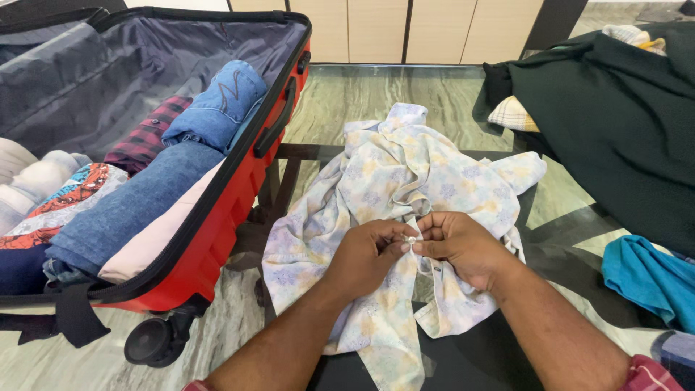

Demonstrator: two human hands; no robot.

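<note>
A pale floral shirt (405, 174) lies spread on a glass-topped table (572, 210) in front of me. My left hand (369, 253) and my right hand (463, 242) meet at the shirt's front edge. Both pinch the fabric around a small white button (411, 239) between thumbs and fingertips. The shirt's lower part hangs over the table's near edge, between my forearms.
An open red suitcase (239, 217) packed with folded and rolled clothes stands at the left on wheels. A dark green garment (622, 108) is heaped at the right, a teal cloth (648, 279) below it. Wooden cabinets line the back above a marbled floor.
</note>
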